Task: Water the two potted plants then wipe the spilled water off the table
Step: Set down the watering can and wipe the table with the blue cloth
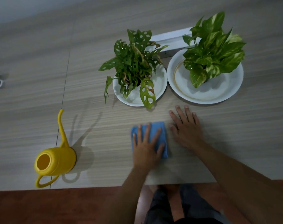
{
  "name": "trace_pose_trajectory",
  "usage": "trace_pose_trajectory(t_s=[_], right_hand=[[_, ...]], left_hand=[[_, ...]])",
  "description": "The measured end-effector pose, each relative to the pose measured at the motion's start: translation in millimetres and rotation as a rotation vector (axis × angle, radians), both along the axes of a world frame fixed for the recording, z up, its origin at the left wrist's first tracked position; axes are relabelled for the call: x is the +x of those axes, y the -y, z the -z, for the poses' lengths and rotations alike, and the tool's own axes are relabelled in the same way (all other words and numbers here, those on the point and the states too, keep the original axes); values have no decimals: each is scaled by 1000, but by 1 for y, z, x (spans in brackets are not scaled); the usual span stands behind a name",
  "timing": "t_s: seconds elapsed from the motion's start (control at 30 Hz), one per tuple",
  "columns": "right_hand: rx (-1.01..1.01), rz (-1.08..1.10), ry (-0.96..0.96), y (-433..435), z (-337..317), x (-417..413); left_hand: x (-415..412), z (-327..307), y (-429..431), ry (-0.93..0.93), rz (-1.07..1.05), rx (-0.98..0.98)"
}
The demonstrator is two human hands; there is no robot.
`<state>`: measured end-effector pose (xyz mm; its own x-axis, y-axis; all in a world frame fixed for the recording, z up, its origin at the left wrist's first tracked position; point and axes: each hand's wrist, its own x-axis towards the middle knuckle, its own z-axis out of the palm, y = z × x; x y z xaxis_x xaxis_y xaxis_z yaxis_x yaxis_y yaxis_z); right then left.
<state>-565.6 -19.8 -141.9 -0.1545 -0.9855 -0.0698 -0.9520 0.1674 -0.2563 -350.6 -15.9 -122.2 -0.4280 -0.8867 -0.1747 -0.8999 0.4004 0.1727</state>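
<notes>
Left hand [145,147]: fingers [147,131] straight and spread, pressed flat on a folded blue microfibre cloth [154,127] that lies on the pale wood-grain desk [105,135] near its front edge. Right hand [188,131]: fingers straight and spread, palm down on the bare desk just beside the cloth, holding nothing. Beyond the hands: a hole-leafed green potted plant [134,65] on a white round plate [160,81], and a variegated green-and-yellow potted plant [213,52] on a larger white plate [218,92], the plates side by side. Far left, well apart: a yellow plastic long-spouted watering can [57,160], standing upright.
</notes>
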Motion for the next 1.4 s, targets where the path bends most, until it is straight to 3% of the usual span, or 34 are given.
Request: trace_pose_trajectory(t_s=[0.1,0.2,0.33,0.47,0.6,0.7,0.83,0.97,1.07,1.2,1.4], right_hand=[[-21,9,26,-1,-3,1],[-8,14,43,-1,-6,1],[-4,12,42,0,-5,1],[7,-4,22,0,-1,-1],[25,-7,27,0,-2,-1],[13,8,27,1,-3,0],[-11,-5,53,0,-5,-1],[-11,-72,104,-1,-11,-14],[-89,-79,93,-12,-16,-40],[-137,-21,85,-45,-19,-95],[-82,89,33,-69,-17,-149]], left_hand=[[40,-1,28,71,-170,39],[67,-3,-9,91,-304,-15],[21,-1,-63,24,-152,14],[-11,0,-18,2,15,3],[24,1,14,68,-180,3],[31,1,-26,81,-309,-30],[-20,1,-73,43,-192,25],[-43,0,-34,34,-88,3],[-22,-2,-13,77,-138,31],[-8,-2,-46,87,-271,0],[-64,0,-85,34,-135,5]])
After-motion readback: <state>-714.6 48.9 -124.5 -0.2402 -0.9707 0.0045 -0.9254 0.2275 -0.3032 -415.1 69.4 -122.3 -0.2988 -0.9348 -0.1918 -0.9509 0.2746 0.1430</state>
